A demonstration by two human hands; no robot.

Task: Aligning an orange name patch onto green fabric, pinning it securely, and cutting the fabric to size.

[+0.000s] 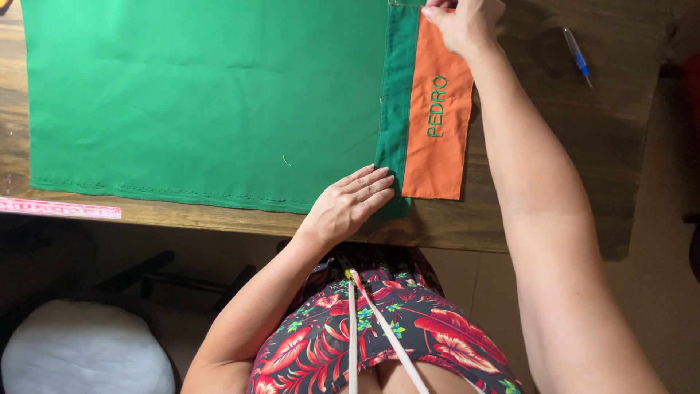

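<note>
Large green cloth sheet [204,102] with orange fabric strip [437,124] (green lettering) flat on dark wooden worktop [605,138]. Left hand [354,204] flat, fingers extended, pressing near hem. Right hand [463,25] pinches strip's far end. Bare worktop rightward; blue pen [577,55] there.

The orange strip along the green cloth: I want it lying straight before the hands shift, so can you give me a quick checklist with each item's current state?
1. Left hand flat on near end of green cloth: ok.
2. Right hand on far end of orange strip: ok.
3. Strip lies flat, no visible wrinkles: ok.
4. Far corner aligned: cannot tell, cut off by the frame edge.
5. Pen apart from cloth: ok.
6. Ruler apart from hands: ok.
</note>
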